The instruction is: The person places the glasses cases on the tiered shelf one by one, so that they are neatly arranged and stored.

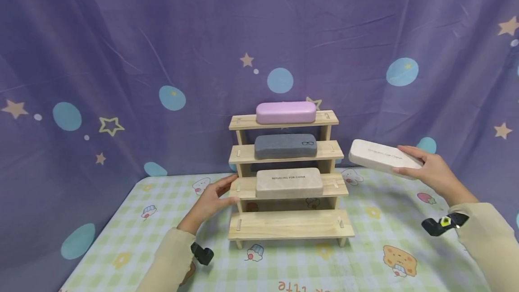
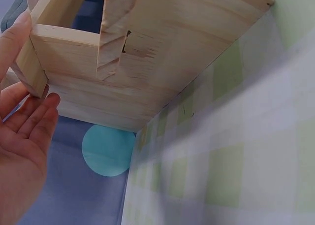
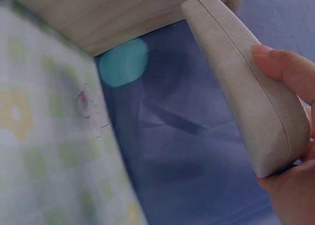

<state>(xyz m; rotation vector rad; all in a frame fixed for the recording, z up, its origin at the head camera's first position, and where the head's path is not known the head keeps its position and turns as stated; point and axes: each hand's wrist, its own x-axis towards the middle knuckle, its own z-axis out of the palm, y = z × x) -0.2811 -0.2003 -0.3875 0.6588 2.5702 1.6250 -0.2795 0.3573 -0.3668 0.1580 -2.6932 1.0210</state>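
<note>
In the head view, my right hand (image 1: 435,172) holds an off-white glasses case (image 1: 379,156) by its right end, up in the air to the right of a wooden tiered shelf (image 1: 289,224). Thumb and fingers clasp the case (image 3: 246,87) in the right wrist view, where its lid seam shows closed. At the shelf's left side, my left hand (image 1: 212,197) grips the end of a board, thumb and fingers on either side of it. A beige glasses case (image 1: 289,184) with dark lettering lies on the tier beside that hand.
Higher up the shelf lie a grey-blue glasses case (image 1: 285,146) and, on the top tier, a pink-purple one (image 1: 286,112). The lowest tier is bare wood. A green checked tablecloth (image 1: 162,247) covers the table, and a purple curtain (image 1: 202,26) hangs close behind.
</note>
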